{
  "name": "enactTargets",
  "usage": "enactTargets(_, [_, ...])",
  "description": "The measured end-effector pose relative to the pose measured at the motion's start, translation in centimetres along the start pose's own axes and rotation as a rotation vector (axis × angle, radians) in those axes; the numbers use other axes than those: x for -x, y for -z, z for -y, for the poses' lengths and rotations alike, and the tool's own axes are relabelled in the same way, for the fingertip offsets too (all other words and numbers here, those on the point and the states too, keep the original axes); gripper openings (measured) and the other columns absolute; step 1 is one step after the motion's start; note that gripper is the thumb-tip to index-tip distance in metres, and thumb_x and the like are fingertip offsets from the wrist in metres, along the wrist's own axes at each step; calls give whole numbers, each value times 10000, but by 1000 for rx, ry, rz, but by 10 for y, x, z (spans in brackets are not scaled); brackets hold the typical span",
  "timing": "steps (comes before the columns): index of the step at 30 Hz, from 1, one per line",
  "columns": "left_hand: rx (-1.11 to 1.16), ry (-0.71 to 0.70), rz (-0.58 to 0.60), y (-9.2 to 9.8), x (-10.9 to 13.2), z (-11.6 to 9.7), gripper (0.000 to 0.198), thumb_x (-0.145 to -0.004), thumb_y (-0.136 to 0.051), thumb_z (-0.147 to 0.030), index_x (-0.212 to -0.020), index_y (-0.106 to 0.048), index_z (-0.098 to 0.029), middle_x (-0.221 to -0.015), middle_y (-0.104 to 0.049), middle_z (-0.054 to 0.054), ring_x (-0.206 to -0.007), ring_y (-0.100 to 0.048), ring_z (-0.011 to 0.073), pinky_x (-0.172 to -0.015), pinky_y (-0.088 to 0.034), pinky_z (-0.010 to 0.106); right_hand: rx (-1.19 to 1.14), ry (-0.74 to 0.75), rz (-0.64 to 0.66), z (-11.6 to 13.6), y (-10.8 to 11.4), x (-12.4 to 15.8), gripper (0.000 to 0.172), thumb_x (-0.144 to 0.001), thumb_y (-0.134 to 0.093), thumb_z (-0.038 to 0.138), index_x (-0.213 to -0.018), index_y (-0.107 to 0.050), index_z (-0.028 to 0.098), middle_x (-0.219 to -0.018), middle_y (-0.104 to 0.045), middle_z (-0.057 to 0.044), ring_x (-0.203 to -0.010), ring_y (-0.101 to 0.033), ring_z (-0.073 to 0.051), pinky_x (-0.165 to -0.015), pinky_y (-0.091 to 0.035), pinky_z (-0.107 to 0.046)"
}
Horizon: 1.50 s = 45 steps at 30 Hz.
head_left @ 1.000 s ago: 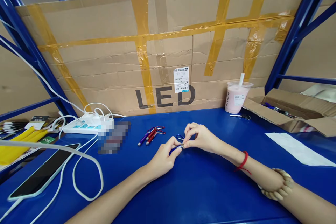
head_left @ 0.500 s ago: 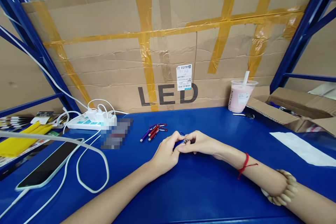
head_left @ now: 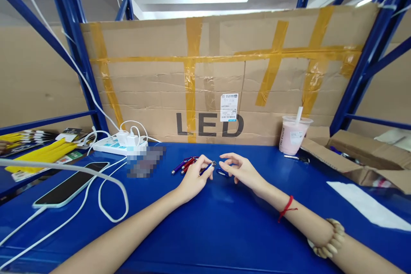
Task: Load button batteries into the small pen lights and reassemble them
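Note:
My left hand (head_left: pixel 196 176) is closed, its thumb and fingers pinching a small blue metal tube (head_left: pixel 208 168) with a silvery end that points toward my right hand. That tube resembles the mini keychain flashlights nearby. My right hand (head_left: pixel 240 168) is held a short way off, thumb and fingers apart, with nothing visible between them. Just under its fingertips is a blue carabiner clip (head_left: pixel 221 172); whether the hand touches it I cannot tell. Behind my left hand lie several small metal tubes with clips, among them a purple one (head_left: pixel 178 168) and a red one (head_left: pixel 186 167), partly hidden.
To the left are a phone (head_left: pixel 70 185) on a looping white cable, a white power strip (head_left: pixel 107 146) and yellow items (head_left: pixel 45 159). A cup of pink drink (head_left: pixel 293 136), an open carton (head_left: pixel 359 147) and white paper (head_left: pixel 366 205) stand or lie right. Taped cardboard (head_left: pixel 154 94) closes the back.
My hands have come apart; the right one has let go of the blue tube and opened. The tube stays in my left hand. The camera view has tilted upward.

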<state>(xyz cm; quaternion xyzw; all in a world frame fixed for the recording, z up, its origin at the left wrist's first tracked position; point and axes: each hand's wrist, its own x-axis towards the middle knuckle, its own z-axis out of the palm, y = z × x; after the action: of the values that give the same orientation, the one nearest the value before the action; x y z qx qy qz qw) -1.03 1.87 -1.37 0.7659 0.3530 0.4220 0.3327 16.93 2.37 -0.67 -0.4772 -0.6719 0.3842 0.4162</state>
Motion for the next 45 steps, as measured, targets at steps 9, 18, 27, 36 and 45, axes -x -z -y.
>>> enactTargets(9, [93, 3, 69, -9, 2, -14, 319, -854, -447, -482, -831, -384, -171, -627, -511, -32, -463, -411, 73, -475, -324, 204, 444, 534, 81, 28, 19, 7, 186, -819, -582, 334, -935, -703, 253, -862, -625, -9, -637, -564, -56, -597, -418, -163])
enactTargets(18, [44, -102, -23, -30, -18, -39, 262, -919, -376, -411, -922, -452, -160, -722, -537, -2, -642, -451, 106, -619, -347, 230, 290, 495, 130, 51, 47, 1, 233, -805, -589, 356, -846, -702, 157, -689, -644, -27, -568, -567, -72, -550, -428, -171])
enactTargets(27, [-51, -155, 74, -48, -16, -20, 207, -928, -368, -335, -958, -479, -163, -763, -587, 4, -667, -510, 114, -641, -384, 232, -12, 228, 189, 10, 50, 10, 454, -692, -636, 535, -808, -642, 97, -716, -591, -47, -546, -537, -69, -392, -406, -142])
enactTargets(36, [-238, -153, 87, -45, -9, -17, 175, -931, -335, -320, -1032, -426, -210, -821, -604, -1, -713, -552, 131, -684, -404, 250, -189, 137, 144, 0, 37, 25, 450, -727, -596, 548, -857, -575, 118, -669, -585, -17, -510, -526, -58, -388, -404, -137])
enactTargets(45, [-272, -134, 46, -45, -9, -15, 208, -942, -281, -368, -1035, -405, -230, -727, -519, -30, -690, -524, 127, -694, -392, 254, -153, 102, 80, -14, 34, 18, 508, -627, -662, 577, -826, -581, 117, -558, -522, 18, -455, -475, -51, -378, -380, -150])
